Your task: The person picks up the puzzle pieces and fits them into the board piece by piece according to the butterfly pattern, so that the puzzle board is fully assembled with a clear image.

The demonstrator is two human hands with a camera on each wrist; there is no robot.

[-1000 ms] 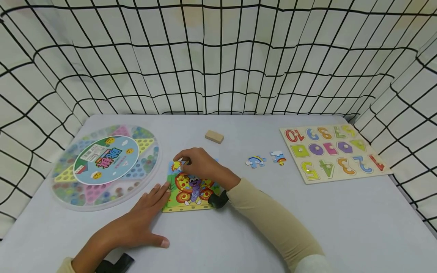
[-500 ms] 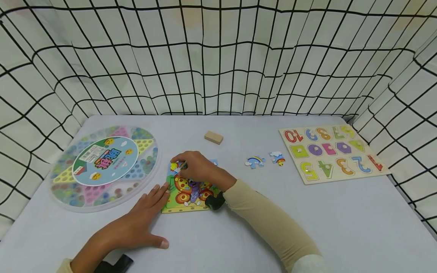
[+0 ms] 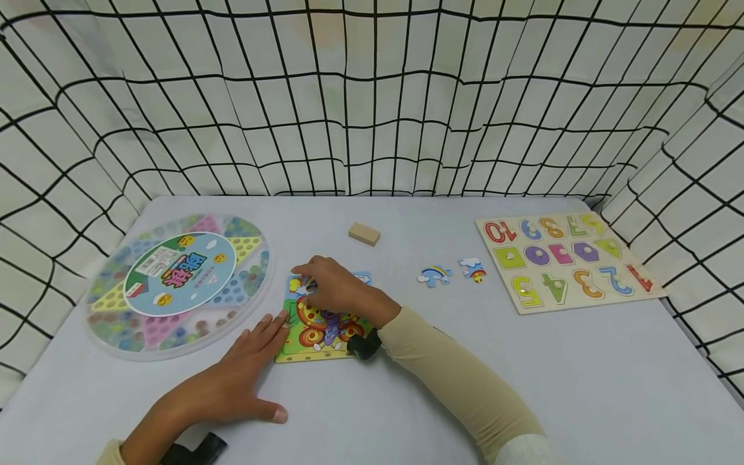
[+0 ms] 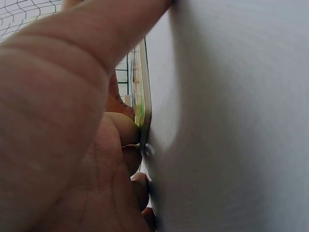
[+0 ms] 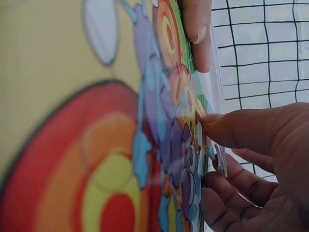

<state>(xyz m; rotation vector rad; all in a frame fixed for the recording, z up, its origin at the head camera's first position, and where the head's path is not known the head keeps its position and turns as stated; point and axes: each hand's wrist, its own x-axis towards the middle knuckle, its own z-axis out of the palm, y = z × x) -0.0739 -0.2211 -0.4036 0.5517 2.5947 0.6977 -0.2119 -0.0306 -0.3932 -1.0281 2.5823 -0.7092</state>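
Observation:
A butterfly jigsaw puzzle [image 3: 331, 332] lies on the table in front of me, its board edge facing the left hand. My left hand [image 3: 232, 381] rests on the tabletop with fingers straight, fingertips touching the board's left edge and the thumb spread. Over the upper part of the picture, my right hand [image 3: 334, 287] pinches a puzzle piece [image 5: 221, 162] between thumb and fingers. In the right wrist view that piece stands tilted off the board; the hand hides most of it in the head view. Two loose pieces, a rainbow one [image 3: 434, 276] and a cloud one [image 3: 473, 270], lie to the right.
A round board game [image 3: 180, 284] with coloured marbles lies at the left. On the right is a wooden number board [image 3: 572, 261]. A small wooden block [image 3: 364, 234] sits behind the puzzle. Black netting [image 3: 372, 123] over white cloth surrounds the table's back and sides.
The right hand has shifted slightly left and toward me over the puzzle's top, still pinching the piece. The left hand stays at the board's edge.

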